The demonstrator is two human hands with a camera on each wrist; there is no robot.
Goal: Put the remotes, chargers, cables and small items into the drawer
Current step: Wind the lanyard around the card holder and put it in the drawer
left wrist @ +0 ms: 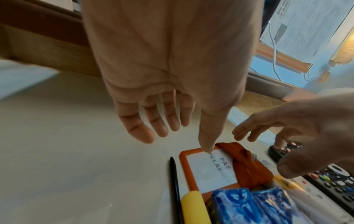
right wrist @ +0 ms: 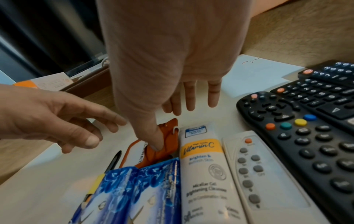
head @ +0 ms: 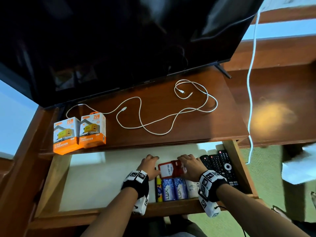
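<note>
Both hands are down in the open drawer (head: 102, 182) over a red badge holder (head: 166, 170) (left wrist: 206, 171) with a white card. My left hand (head: 150, 164) (left wrist: 199, 133) has relaxed, straight fingers, and its thumb tip touches the badge's top corner. My right hand (head: 189, 164) (right wrist: 162, 125) holds its fingers straight while its thumb presses the bunched red lanyard (right wrist: 168, 144) (left wrist: 250, 169). Black remotes (head: 220, 165) (right wrist: 306, 136) and a white remote (right wrist: 254, 174) lie at the drawer's right. Two orange charger boxes (head: 93, 130) and a white cable (head: 171, 115) are on the desk top.
Two blue soap packs (head: 173, 189), a Vitamin C tube (right wrist: 203, 166), a black pen (left wrist: 175, 181) and a yellow item line the drawer front. The drawer's left half shows bare white liner. A dark TV (head: 119, 40) stands on the desk, and another white cable (head: 251, 100) hangs at right.
</note>
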